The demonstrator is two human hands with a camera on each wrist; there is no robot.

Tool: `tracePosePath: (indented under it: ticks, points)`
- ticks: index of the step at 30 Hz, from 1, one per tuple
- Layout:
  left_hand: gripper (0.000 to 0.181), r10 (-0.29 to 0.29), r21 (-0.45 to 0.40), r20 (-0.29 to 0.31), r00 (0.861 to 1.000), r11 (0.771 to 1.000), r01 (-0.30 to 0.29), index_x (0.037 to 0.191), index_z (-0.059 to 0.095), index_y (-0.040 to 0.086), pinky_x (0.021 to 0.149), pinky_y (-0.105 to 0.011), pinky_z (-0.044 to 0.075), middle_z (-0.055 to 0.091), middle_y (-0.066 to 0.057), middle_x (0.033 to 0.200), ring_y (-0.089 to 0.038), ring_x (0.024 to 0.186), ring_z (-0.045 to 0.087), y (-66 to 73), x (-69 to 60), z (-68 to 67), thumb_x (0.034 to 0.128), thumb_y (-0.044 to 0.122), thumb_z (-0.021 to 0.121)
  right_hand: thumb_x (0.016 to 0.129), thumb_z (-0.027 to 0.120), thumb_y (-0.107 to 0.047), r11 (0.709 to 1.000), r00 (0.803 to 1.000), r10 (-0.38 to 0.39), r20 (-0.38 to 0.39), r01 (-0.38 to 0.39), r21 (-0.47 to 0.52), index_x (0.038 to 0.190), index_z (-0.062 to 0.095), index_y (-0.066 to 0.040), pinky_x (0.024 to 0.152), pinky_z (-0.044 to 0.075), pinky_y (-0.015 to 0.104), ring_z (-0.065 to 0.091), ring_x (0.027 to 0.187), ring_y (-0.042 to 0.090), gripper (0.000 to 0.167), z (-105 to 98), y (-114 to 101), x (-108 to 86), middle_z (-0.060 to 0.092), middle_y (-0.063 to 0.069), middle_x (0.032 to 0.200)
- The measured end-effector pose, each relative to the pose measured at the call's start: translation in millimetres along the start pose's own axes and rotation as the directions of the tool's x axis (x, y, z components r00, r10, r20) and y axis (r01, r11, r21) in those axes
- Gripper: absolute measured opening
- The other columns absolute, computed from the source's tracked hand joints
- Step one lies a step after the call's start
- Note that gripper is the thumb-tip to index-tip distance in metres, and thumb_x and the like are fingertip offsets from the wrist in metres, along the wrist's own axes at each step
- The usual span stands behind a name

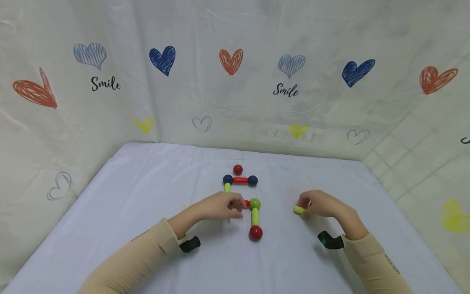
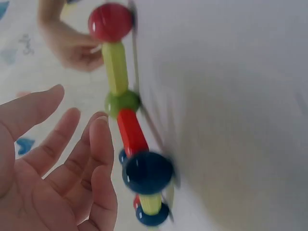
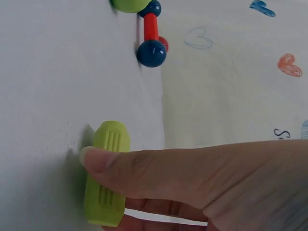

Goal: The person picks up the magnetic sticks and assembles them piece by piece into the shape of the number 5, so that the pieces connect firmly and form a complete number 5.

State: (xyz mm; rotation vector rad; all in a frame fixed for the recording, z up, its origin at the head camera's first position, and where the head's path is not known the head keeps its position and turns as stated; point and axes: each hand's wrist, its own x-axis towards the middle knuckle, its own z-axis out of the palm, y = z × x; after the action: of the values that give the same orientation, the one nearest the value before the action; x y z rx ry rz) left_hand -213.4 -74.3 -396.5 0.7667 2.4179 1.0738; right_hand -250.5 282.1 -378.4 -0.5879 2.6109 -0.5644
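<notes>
My right hand (image 1: pixel 321 203) pinches a yellow-green ribbed rod (image 3: pixel 107 178) between thumb and fingers, low over the cloth. Left of it lies a zigzag of balls and rods. It runs from a red ball (image 1: pixel 256 232) through a yellow-green rod (image 2: pixel 115 67), a green ball (image 1: pixel 255 203) and a red rod (image 2: pixel 132 131) to a dark blue ball (image 2: pixel 147 172). Farther on, another rod leads to two blue balls joined by a red rod (image 1: pixel 240 180). My left hand (image 1: pixel 220 205) hovers beside the green ball, fingers loosely bent, holding nothing. It covers part of the chain in the head view.
A single red ball (image 1: pixel 238 169) lies just behind the far red rod. White cloth (image 1: pixel 158 179) covers the table. Behind it hangs a pale curtain (image 1: pixel 257 134) printed with hearts. Dark curved pieces (image 1: pixel 330 240) stick out below both cuffs.
</notes>
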Motion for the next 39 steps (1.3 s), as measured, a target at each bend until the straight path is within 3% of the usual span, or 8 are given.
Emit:
tracePosePath:
  ticks: [6,12,19,25,35,39]
  points:
    - [0.019,-0.034,0.018,-0.132,0.991,0.999,0.036,0.114,0.069,0.014,0.083,-0.034,0.053,0.069,0.005,0.103,-0.017,0.093,0.064,-15.0,-8.1,-26.7,0.0966,0.019,0.073,0.085,0.080,-0.006,0.995,0.994,-0.101,-0.041,0.102,0.021,0.099,0.070,-0.009,0.074,0.052,0.036,0.060,0.088,0.019,0.018,-3,-10,2.9,0.067,-0.001,0.096]
    - [0.022,-0.115,0.020,-0.200,0.973,0.992,0.122,0.117,0.069,0.012,0.080,-0.035,0.053,0.068,0.000,0.105,-0.020,0.093,0.063,-27.5,-11.4,-41.9,0.0959,0.018,0.074,0.088,0.080,-0.009,0.986,0.985,-0.161,-0.060,0.163,0.021,0.102,0.072,-0.009,0.074,0.054,0.032,0.061,0.086,0.017,0.016,-1,-33,7.7,0.068,-0.002,0.096]
    - [0.030,-0.191,0.064,-0.175,0.966,0.977,0.204,0.125,0.068,0.013,0.083,-0.040,0.053,0.068,-0.006,0.112,-0.021,0.096,0.063,-43.2,-8.5,-45.2,0.0967,0.024,0.073,0.091,0.078,-0.013,0.964,0.963,-0.264,-0.044,0.265,0.003,0.108,0.074,-0.010,0.075,0.054,0.029,0.062,0.087,0.015,0.017,3,-67,15.9,0.070,-0.004,0.099]
    - [0.033,-0.214,0.064,-0.153,0.965,0.972,0.226,0.128,0.067,0.014,0.082,-0.040,0.053,0.068,-0.007,0.112,-0.021,0.093,0.063,-45.3,-7.4,-43.5,0.0968,0.023,0.072,0.093,0.077,-0.015,0.940,0.940,-0.340,0.006,0.340,-0.003,0.112,0.076,-0.010,0.074,0.054,0.027,0.062,0.086,0.011,0.020,8,-89,25.2,0.071,-0.005,0.101]
    - [0.035,-0.229,-0.001,-0.088,0.970,0.973,0.229,0.133,0.067,0.019,0.080,-0.039,0.053,0.069,-0.009,0.115,-0.019,0.080,0.066,-48.1,1.1,-40.9,0.0983,0.024,0.071,0.092,0.078,-0.014,0.936,0.935,-0.352,0.045,0.350,0.037,0.115,0.077,-0.011,0.076,0.055,0.026,0.063,0.085,0.010,0.023,18,-112,37.3,0.072,-0.007,0.101]
    - [0.037,-0.236,-0.011,-0.072,0.969,0.972,0.236,0.133,0.066,0.020,0.079,-0.038,0.053,0.069,-0.007,0.114,-0.019,0.079,0.066,-47.8,4.6,-38.4,0.0971,0.027,0.073,0.092,0.078,-0.012,0.925,0.923,-0.378,0.068,0.374,0.072,0.115,0.077,-0.010,0.076,0.055,0.026,0.063,0.084,0.009,0.023,28,-121,40.4,0.072,-0.008,0.098]
